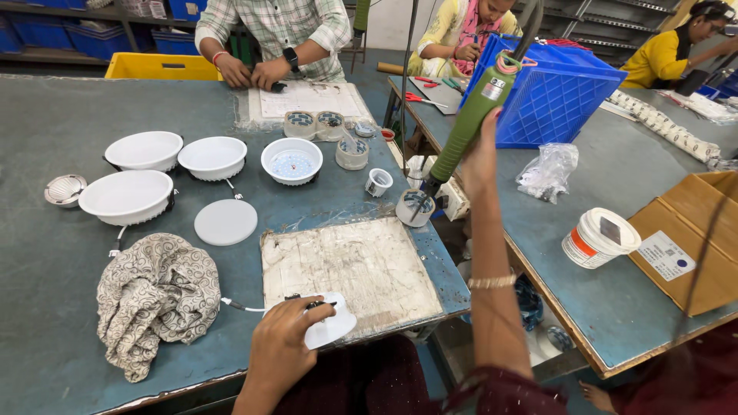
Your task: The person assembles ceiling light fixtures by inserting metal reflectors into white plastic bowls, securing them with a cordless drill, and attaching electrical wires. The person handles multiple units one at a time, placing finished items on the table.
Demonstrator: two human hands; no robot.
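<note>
While my left hand (286,338) is pressing down on a small white lamp part (329,327) at the near edge of the worn board (361,269), its fingers are closing over the part's top, and a thin wire (244,307) is trailing from it toward the patterned cloth (156,296). My right hand (483,150) is reaching up and wrapping around a green driver (470,123) that is hanging tilted from above, its tip pointing down into a small round housing (415,207) just past the board's far corner. A flat white disc (225,222) is lying left of the board, and beyond it white lamp bowls (144,150) are sitting in a cluster, one (291,161) showing a dotted plate inside. A small white cup (378,182) is standing near the housing. Across the table (54,253) a person in a checked shirt (280,27) is working over a paper sheet (307,100). To my right, on another table, a blue basket (557,100) is lying tipped, with a clear bag (547,170), a tape roll (598,238) and a cardboard box (692,238) nearer me.
</note>
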